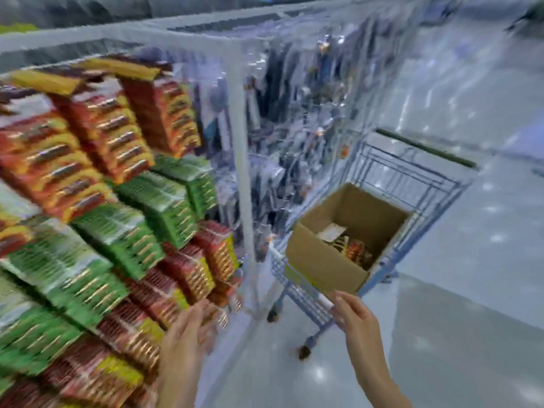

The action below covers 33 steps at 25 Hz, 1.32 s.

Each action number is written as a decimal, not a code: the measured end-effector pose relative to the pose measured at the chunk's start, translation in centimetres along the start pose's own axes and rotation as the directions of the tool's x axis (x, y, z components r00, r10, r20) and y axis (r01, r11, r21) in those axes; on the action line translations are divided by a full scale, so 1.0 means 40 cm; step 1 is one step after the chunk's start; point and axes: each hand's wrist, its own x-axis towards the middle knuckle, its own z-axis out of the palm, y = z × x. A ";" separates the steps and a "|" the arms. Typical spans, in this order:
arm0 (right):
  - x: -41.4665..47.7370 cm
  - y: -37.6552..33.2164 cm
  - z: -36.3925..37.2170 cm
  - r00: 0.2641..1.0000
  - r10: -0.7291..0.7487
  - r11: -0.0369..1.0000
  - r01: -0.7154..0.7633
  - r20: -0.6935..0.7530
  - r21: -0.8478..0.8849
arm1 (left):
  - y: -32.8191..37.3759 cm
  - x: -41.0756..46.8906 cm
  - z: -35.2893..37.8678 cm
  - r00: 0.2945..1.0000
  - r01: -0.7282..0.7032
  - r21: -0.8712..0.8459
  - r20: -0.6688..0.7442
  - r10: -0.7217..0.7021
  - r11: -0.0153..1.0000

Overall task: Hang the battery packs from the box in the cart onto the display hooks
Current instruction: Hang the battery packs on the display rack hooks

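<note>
Left hand (188, 329) was up at low centre, fingers loosely extended up-right, motion-blurred, nothing visibly held, left forearm (176, 378) bare, right hand (357, 318) was level with it and apart, fingers straight and together, empty, right forearm (379, 381) bare, angled lower right.

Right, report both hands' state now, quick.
Left hand: looks open, blurred, by the hung packs.
Right hand: open, empty, fingers straight, near the box.
</note>
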 end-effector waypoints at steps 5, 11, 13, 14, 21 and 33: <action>0.135 0.019 -0.181 0.989 0.092 0.996 -0.091 -0.116 0.015 | -0.053 0.053 0.243 0.992 0.030 0.130 0.115 -0.045 0.991; 0.216 0.007 -0.282 0.961 0.192 0.981 -0.189 -0.201 0.035 | -0.077 0.116 0.443 0.976 0.073 0.271 0.181 -0.126 0.960; 0.264 -0.001 -0.282 0.955 0.210 0.978 -0.205 -0.212 0.043 | -0.080 0.160 0.500 0.965 0.082 0.314 0.211 -0.154 0.946; 0.289 -0.008 -0.277 0.951 0.216 0.976 -0.211 -0.220 0.047 | -0.081 0.184 0.529 0.962 0.084 0.332 0.220 -0.164 0.940; 0.498 -0.067 -0.235 0.908 0.277 0.960 -0.271 -0.313 0.063 | -0.072 0.390 0.772 0.906 0.034 0.381 0.378 -0.190 0.924; 0.767 -0.105 -0.192 0.843 0.448 0.893 -0.435 -0.299 0.111 | -0.219 0.675 1.108 0.865 0.006 0.655 0.376 -0.333 0.756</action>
